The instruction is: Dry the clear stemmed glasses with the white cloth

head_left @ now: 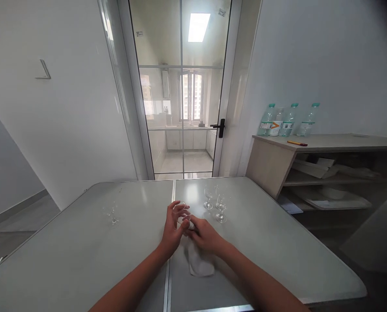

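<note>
Over the middle of the table, my left hand (174, 225) is closed around a clear glass (180, 210), which looks tilted between its fingers. My right hand (204, 234) presses a white cloth (200, 262) against the glass, and the cloth's loose end hangs down below the hand. Part of the glass is hidden by fingers and cloth. Right of my hands, several stemmed glasses stand upright in a group, with one stemmed glass (221, 210) at the front. Another clear glass (113, 214) is at the left, faint against the tabletop.
The grey table (83, 260) has a metal seam down its middle. Beyond it is a glazed door (198, 156) with a black handle (221, 128). At the right, a wooden shelf unit (271, 160) carries several plastic bottles (289, 121) and an orange-yellow pen-like object (297, 143).
</note>
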A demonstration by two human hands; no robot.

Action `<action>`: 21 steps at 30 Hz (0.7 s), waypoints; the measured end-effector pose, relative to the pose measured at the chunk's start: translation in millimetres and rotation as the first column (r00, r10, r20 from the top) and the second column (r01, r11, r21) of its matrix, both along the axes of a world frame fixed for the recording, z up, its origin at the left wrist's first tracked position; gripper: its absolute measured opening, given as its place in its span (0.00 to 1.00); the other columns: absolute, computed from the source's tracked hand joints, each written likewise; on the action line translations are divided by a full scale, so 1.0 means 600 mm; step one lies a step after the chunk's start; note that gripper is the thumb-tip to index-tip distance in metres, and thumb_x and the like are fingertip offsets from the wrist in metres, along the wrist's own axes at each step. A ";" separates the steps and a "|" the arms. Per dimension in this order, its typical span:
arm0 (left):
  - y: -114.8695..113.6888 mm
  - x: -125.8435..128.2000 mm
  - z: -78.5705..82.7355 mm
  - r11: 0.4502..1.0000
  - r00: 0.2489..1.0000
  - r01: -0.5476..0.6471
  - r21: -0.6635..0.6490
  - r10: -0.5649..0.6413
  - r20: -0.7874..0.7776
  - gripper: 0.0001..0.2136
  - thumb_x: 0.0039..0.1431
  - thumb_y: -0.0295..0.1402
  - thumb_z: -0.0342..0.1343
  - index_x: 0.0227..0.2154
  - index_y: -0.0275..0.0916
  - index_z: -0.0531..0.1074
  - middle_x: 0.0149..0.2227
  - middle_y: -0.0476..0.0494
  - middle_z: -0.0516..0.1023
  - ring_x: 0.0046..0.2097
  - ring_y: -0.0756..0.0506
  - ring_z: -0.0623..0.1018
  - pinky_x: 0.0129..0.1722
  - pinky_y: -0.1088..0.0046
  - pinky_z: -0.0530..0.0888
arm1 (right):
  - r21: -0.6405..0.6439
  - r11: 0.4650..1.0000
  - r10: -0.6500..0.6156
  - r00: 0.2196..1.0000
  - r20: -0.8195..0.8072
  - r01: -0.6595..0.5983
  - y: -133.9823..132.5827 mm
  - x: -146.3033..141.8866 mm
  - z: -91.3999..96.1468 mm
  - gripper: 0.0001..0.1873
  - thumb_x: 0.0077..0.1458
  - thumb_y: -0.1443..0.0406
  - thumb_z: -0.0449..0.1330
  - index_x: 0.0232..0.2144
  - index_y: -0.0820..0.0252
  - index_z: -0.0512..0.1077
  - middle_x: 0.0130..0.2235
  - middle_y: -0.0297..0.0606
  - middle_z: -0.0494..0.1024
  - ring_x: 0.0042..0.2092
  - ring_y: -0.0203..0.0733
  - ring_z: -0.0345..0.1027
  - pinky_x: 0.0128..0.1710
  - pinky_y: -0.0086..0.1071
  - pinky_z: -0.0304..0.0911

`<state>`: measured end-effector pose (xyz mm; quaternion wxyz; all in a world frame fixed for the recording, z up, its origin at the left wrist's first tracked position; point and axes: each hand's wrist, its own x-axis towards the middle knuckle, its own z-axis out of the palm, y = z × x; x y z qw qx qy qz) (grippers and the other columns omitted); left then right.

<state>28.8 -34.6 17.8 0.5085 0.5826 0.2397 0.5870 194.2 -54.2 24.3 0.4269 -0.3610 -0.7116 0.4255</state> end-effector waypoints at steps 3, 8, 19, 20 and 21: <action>-0.004 0.003 -0.003 1.000 0.999 0.011 0.029 -0.010 -0.033 0.29 0.62 0.46 0.61 0.61 0.48 0.57 0.57 0.37 0.72 0.59 0.38 0.73 0.58 0.58 0.68 | -0.044 0.999 0.020 0.994 -0.109 -0.025 -0.002 -0.007 -0.001 0.16 0.62 0.54 0.61 0.46 0.57 0.75 0.37 0.36 0.77 0.37 0.41 0.68 0.41 0.35 0.62; -0.004 0.007 -0.001 0.996 0.994 0.086 -0.040 -0.088 -0.057 0.28 0.65 0.54 0.53 0.61 0.46 0.58 0.56 0.36 0.74 0.55 0.38 0.76 0.58 0.57 0.69 | -0.391 0.876 0.064 0.872 -0.486 -0.282 -0.006 -0.008 -0.010 0.23 0.63 0.49 0.59 0.52 0.58 0.73 0.38 0.40 0.78 0.36 0.44 0.71 0.40 0.38 0.65; 0.010 -0.008 0.012 0.988 0.989 -0.148 -0.045 0.147 -0.014 0.26 0.65 0.54 0.52 0.59 0.45 0.62 0.55 0.37 0.75 0.57 0.38 0.73 0.58 0.56 0.67 | -0.345 0.884 0.165 0.902 -0.399 -0.315 -0.012 0.015 0.016 0.37 0.53 0.62 0.69 0.63 0.50 0.62 0.38 0.32 0.76 0.35 0.37 0.66 0.35 0.29 0.58; 0.010 -0.007 0.010 0.991 0.991 -0.133 -0.033 0.132 -0.025 0.27 0.64 0.54 0.53 0.59 0.45 0.61 0.55 0.36 0.75 0.58 0.37 0.73 0.59 0.56 0.67 | -0.325 0.901 0.146 0.907 -0.395 -0.287 -0.010 0.011 0.011 0.34 0.54 0.61 0.70 0.60 0.51 0.63 0.36 0.31 0.76 0.33 0.36 0.65 0.34 0.29 0.57; 0.009 -0.005 0.007 0.994 0.994 -0.105 -0.013 0.104 -0.039 0.28 0.63 0.54 0.55 0.59 0.45 0.61 0.56 0.36 0.74 0.58 0.37 0.73 0.59 0.56 0.67 | -0.315 0.912 0.116 0.904 -0.413 -0.261 -0.008 0.007 0.004 0.29 0.55 0.59 0.70 0.55 0.52 0.65 0.34 0.30 0.75 0.32 0.36 0.64 0.33 0.29 0.56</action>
